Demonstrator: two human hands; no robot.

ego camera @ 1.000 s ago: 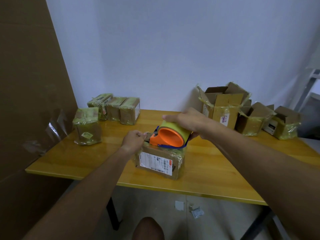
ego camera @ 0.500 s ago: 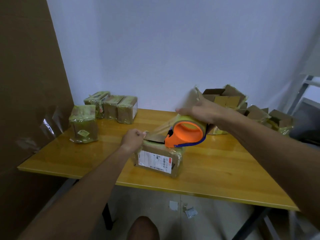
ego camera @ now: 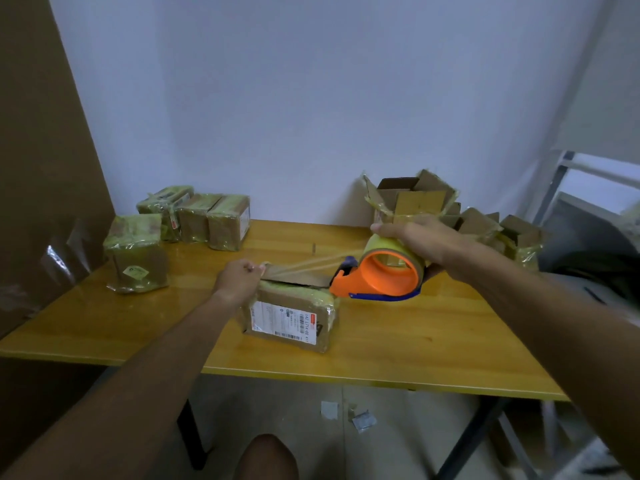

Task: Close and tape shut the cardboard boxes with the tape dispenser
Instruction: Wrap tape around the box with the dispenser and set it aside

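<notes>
A small cardboard box with a white shipping label lies on the wooden table in front of me. My left hand pinches the free end of the tape at the box's top left edge. My right hand grips the orange tape dispenser with its yellowish roll, held just past the box's right end. A strip of clear tape stretches between dispenser and left hand above the box's top flaps.
Several taped boxes stand at the back left, one more nearer the left edge. Open boxes with raised flaps crowd the back right. A large cardboard sheet leans at left. Paper scraps lie on the floor.
My right hand has pulled the dispenser rightward off the box top, drawing out a longer strip of tape. My left hand has stayed at the box's left edge.
</notes>
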